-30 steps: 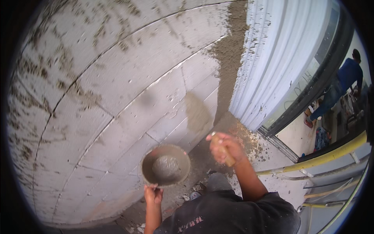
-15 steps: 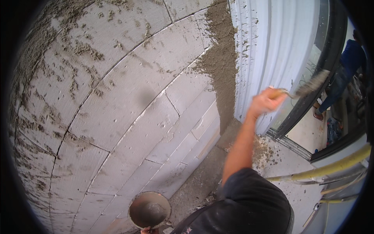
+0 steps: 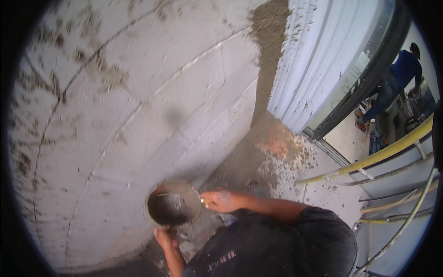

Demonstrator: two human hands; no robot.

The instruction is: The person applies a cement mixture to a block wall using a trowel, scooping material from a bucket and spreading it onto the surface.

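My left hand grips the near rim of a round bucket, low beside the wall. Grey wet mortar lies in its bottom. Fingers wrapped round its handle, my right hand holds a trowel at the bucket's right side. The trowel's blade shows almost edge-on, as a thin line across the bucket's mouth. Up ahead, a strip of grey mortar covers the edge of the pale block wall, next to a white ridged panel.
Mortar spatters and rubble mark the floor by the corner. On the right are a dark-framed glass door, a yellow pole and several thinner poles. Behind the door, a person in blue bends forward.
My right hand has swung down and left with the trowel, from beside the white panel to the bucket. The bucket has come up slightly in view, and the view has shifted.
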